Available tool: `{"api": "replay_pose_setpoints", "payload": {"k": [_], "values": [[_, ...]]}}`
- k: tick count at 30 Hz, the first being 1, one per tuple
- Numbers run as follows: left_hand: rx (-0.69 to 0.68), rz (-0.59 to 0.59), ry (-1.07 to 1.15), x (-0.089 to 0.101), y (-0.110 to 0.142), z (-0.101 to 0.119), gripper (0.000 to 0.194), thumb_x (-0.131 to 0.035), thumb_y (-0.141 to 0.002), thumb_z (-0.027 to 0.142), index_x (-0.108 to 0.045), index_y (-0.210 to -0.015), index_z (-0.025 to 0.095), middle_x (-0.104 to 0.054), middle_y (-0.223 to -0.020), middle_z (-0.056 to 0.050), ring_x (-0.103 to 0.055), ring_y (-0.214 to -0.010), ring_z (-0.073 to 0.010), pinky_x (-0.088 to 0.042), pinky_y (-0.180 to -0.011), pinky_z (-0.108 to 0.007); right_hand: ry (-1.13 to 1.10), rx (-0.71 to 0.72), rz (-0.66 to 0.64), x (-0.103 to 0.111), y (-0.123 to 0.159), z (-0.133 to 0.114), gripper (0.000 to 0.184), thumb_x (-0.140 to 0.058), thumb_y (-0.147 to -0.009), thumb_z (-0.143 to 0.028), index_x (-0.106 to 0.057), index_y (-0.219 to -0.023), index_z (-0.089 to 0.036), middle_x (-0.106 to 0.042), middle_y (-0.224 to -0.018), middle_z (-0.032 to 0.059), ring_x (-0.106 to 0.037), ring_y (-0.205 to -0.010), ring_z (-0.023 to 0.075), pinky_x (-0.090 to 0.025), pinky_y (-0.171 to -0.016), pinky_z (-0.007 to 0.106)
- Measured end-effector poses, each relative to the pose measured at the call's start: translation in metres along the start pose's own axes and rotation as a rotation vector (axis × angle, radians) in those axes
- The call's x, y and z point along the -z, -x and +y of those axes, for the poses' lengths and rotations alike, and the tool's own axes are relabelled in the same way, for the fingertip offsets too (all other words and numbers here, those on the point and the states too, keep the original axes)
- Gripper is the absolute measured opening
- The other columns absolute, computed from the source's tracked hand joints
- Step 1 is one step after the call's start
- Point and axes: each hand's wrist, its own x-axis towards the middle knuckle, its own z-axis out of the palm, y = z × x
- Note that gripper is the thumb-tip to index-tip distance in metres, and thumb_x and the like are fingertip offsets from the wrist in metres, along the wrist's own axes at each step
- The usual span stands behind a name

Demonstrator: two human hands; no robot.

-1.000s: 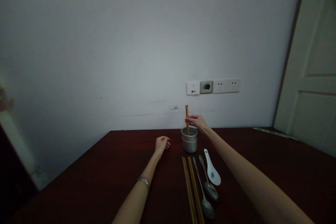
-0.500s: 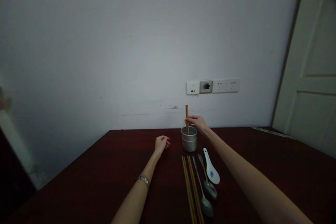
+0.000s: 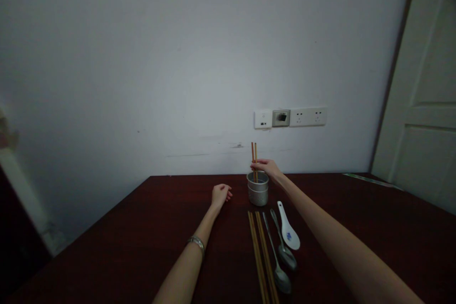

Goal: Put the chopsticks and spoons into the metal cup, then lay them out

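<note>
My right hand (image 3: 265, 166) pinches a pair of wooden chopsticks (image 3: 255, 150). They stand upright, their lower ends inside a grey metal cup (image 3: 258, 196) with a perforated-looking side. A small gap parts their tops. To the cup's left, my left hand (image 3: 220, 194) rests on the table with its fingers loosely curled and nothing visible in them. In front of the cup lie several more chopsticks (image 3: 262, 256) side by side. Right of them are a long-handled metal spoon (image 3: 282, 280), a second metal spoon (image 3: 287, 257) and a white ceramic spoon (image 3: 290, 235) with a blue mark.
The dark red table (image 3: 142, 237) stands against a pale wall (image 3: 199, 80). Wall sockets (image 3: 308, 117) sit above its back edge. A patterned strip (image 3: 372, 181) lies at the back right, near a light-coloured door (image 3: 427, 85).
The chopstick tops have spread slightly apart in my right hand, still within the cup. My left hand stays where it was. The whole view has shifted a little.
</note>
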Motion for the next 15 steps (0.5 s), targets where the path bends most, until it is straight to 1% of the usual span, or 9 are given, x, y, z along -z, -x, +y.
{"api": "replay_pose_setpoints", "payload": {"k": [4, 9, 12, 15], "values": [[0.002, 0.004, -0.021, 0.0, 0.001, 0.001, 0.018, -0.04, -0.073, 0.016, -0.057, -0.069, 0.011, -0.055, -0.047, 0.001, -0.046, -0.037, -0.0057, -0.033, -0.037, -0.015, -0.012, -0.028, -0.007, 0.007, 0.002, -0.001, 0.022, -0.072, -0.058, -0.021, -0.066, -0.078, -0.011, -0.069, -0.073, 0.0074, -0.064, -0.064, 0.014, -0.051, -0.063, 0.021], [0.006, -0.001, -0.045, 0.0, 0.0, 0.0, 0.019, -0.04, -0.073, 0.016, -0.058, -0.07, 0.01, -0.055, -0.047, 0.001, -0.047, -0.037, -0.0056, -0.033, -0.037, -0.015, 0.003, -0.14, 0.019, 0.031, 0.011, 0.0, 0.035, -0.071, -0.061, -0.031, -0.064, -0.091, -0.014, -0.068, -0.089, 0.01, -0.064, -0.073, 0.016, -0.051, -0.059, 0.023], [0.001, -0.002, -0.047, 0.0, -0.002, -0.001, 0.019, -0.041, -0.072, 0.016, -0.058, -0.07, 0.01, -0.054, -0.046, 0.001, -0.046, -0.037, -0.0061, -0.033, -0.037, -0.015, 0.016, -0.182, 0.065, 0.048, 0.02, 0.008, 0.033, -0.068, -0.064, -0.033, -0.063, -0.091, -0.015, -0.067, -0.094, 0.0107, -0.064, -0.075, 0.0159, -0.05, -0.059, 0.023], [-0.015, -0.002, -0.033, 0.0, -0.002, -0.003, 0.018, -0.041, -0.071, 0.017, -0.058, -0.07, 0.01, -0.054, -0.047, 0.001, -0.046, -0.036, -0.0063, -0.032, -0.037, -0.016, 0.061, -0.159, 0.145, 0.066, 0.032, 0.019, 0.029, -0.064, -0.067, -0.034, -0.063, -0.088, -0.014, -0.068, -0.09, 0.0115, -0.064, -0.076, 0.0165, -0.05, -0.06, 0.024]]}}
